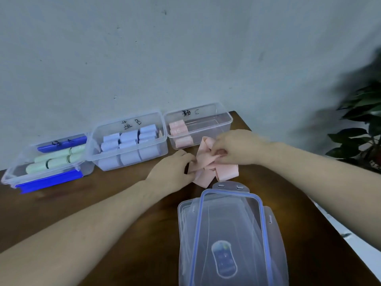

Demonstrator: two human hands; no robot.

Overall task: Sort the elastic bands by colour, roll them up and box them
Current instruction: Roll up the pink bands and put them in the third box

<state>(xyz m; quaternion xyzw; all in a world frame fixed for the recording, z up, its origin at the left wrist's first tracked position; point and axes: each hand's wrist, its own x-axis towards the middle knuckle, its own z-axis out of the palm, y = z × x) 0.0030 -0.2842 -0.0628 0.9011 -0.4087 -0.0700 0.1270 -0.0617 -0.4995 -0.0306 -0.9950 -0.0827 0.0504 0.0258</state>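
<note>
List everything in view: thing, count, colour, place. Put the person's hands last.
Loose elastic band: one tangle, pink, table centre, between both hands.
Box C: one, clear, right of row; pink rolls at its left end.
Box B: one, clear, middle; lilac rolls, roughly nine.
Box A: one, clear with blue clips, left; green rolls.
Lids: clear, blue seal, stacked near the viewer; count unclear.
Table: one, dark brown wood.
Plant: green, far right.
Left hand: holds band.
Right hand: pinches band.

pale grey scuffed wall (144, 48), dark brown wooden table (61, 207), leafy green plant (362, 124) at right
</note>
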